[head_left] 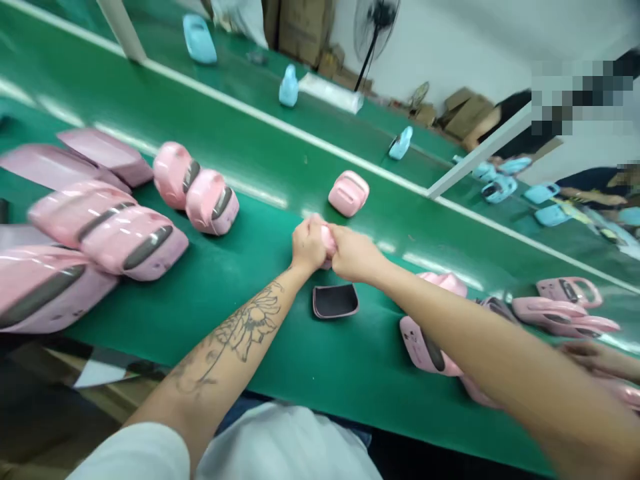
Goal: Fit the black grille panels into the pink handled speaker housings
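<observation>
Over the green bench, my left hand (310, 243) and my right hand (357, 255) are both closed around one small pink plastic part (328, 241). My fingers cover most of it, so its full shape is hidden. Just below the hands lies an open pink shell with a dark inside (335, 302). Beyond them a rounded pink piece with a raised bar (349, 193) rests on the green surface.
Glossy pink housings with dark windows (135, 240) stand at the left; more pink housings (425, 343) lie under and beyond my right forearm. A co-worker's hand (595, 357) is at the right edge. Light blue housings (200, 39) and other people are across the white rail (280, 123).
</observation>
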{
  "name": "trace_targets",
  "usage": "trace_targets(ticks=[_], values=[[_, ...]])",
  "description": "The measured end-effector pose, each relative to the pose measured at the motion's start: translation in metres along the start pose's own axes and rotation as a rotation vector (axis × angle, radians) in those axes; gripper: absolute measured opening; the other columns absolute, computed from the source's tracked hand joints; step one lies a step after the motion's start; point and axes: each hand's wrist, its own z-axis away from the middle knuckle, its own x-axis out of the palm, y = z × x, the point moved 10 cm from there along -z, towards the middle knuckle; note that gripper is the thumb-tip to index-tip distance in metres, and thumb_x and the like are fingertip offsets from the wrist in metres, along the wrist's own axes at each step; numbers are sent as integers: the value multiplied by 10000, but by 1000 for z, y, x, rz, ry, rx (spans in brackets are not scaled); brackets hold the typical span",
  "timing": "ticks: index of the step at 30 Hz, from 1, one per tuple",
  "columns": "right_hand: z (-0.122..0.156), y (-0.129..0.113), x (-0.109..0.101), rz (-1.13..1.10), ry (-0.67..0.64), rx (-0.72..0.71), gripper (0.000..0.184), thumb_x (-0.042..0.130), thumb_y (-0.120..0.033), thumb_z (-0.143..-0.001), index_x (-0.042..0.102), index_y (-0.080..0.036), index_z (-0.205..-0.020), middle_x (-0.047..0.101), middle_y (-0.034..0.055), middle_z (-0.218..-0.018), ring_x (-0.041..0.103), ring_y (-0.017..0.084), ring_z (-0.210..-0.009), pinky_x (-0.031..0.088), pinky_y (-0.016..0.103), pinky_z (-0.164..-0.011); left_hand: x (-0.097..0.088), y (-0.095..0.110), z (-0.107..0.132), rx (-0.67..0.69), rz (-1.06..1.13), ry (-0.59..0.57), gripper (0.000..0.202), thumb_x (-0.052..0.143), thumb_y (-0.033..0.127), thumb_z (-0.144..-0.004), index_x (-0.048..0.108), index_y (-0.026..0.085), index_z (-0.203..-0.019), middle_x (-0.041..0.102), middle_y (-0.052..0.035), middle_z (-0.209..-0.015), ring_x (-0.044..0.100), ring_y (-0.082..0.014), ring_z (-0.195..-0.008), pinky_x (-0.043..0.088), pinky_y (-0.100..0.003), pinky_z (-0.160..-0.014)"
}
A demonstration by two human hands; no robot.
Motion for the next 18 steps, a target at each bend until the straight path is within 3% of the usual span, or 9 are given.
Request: trace_targets(ticks=[3, 6, 9, 11, 12, 15, 18], values=[[19, -24, -40, -46, 155, -46, 463, 634, -166, -856, 721, -178, -1310, 788, 126, -1307, 743, 281, -1192, 570, 422, -1081, -16, 43, 4, 75, -15, -5, 320, 629, 460, -1057, 699, 150, -1087, 722, -48, -998, 689, -164, -828, 606, -342, -775], [55, -8, -61, -119, 405, -35, 495, 600, -310, -914, 709, -131, -1362, 725, 200, -1428, 697, 340, -1333, 566, 515, -1122, -57, 66, -1, 222, -48, 44, 389, 597, 523, -1063, 706, 152, -1013, 710, -17, -886, 669, -140, -716, 594, -285, -666], [82, 45, -24, -217, 504, 27, 516, 430, -432, -1010, 771, -150, -1276, 800, 213, -1268, 800, 364, -1127, 649, 561, -976, -108, 48, 2, 315, -84, 153, 612, 383, 698, -1065, 646, 231, -770, 604, -8, -626, 647, -194, -547, 542, -338, -509], [90, 76, 9, -333, 521, 117, 542, 467, -511, -986, 782, -186, -1282, 819, 185, -1237, 820, 363, -1069, 672, 535, -938, -137, 25, 13, 331, -120, 243, 652, 282, 725, -1062, 667, 248, -842, 656, -35, -692, 706, -240, -612, 563, -373, -525], [89, 80, 25, -391, 505, 117, 543, 482, -524, -986, 776, -204, -1310, 809, 166, -1279, 805, 359, -1129, 658, 527, -983, -150, 15, 21, 334, -145, 286, 656, 264, 722, -1063, 686, 240, -924, 690, -52, -762, 734, -260, -683, 591, -390, -572], [76, 55, 53, -409, 428, 24, 507, 535, -480, -984, 759, -235, -1368, 737, 111, -1441, 699, 342, -1344, 535, 521, -1186, -175, 0, 43, 378, -252, 341, 668, 394, 757, -1015, 700, 192, -1199, 732, -122, -1004, 748, -323, -932, 642, -471, -771], [65, 28, 63, -384, 370, -34, 486, 597, -455, -965, 758, -251, -1375, 719, 103, -1469, 633, 357, -1420, 451, 551, -1258, -180, 5, 57, 496, -387, 213, 871, 741, 864, -721, 739, 204, -1290, 725, -167, -1181, 731, -365, -1053, 638, -488, -896]])
